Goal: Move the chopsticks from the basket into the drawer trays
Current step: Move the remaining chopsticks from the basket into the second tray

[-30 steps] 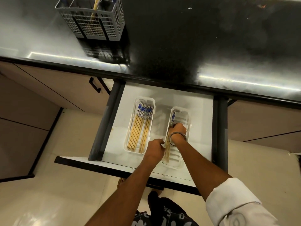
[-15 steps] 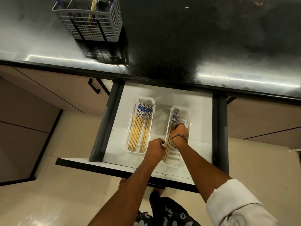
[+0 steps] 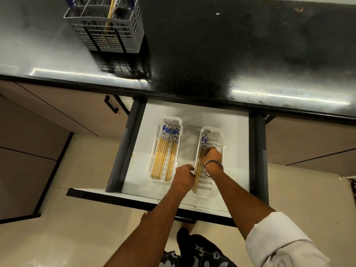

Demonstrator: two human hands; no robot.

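Observation:
A grey wire basket (image 3: 123, 31) stands on the black counter at the top left, with a few chopsticks (image 3: 111, 11) upright in it. In the open white drawer (image 3: 192, 116) lie two white trays. The left tray (image 3: 169, 120) holds several wooden chopsticks (image 3: 165, 151) with blue-patterned tops. The right tray (image 3: 212, 191) holds a few chopsticks (image 3: 202, 149) along its left side. My right hand (image 3: 213, 156), with a metal bangle on the wrist, rests in the right tray with its fingers on those chopsticks. My left hand (image 3: 184, 176) grips the right tray's left rim.
The black counter (image 3: 231, 54) overhangs the back of the drawer. Dark drawer side rails (image 3: 127, 143) flank the drawer. A cabinet door with a black handle (image 3: 110, 104) is at the left. Pale floor tiles and my foot (image 3: 185, 236) are below.
My right hand has shifted slightly nearer in the right tray, and the chopsticks now lie flat along its left side. My left hand stays at the rim.

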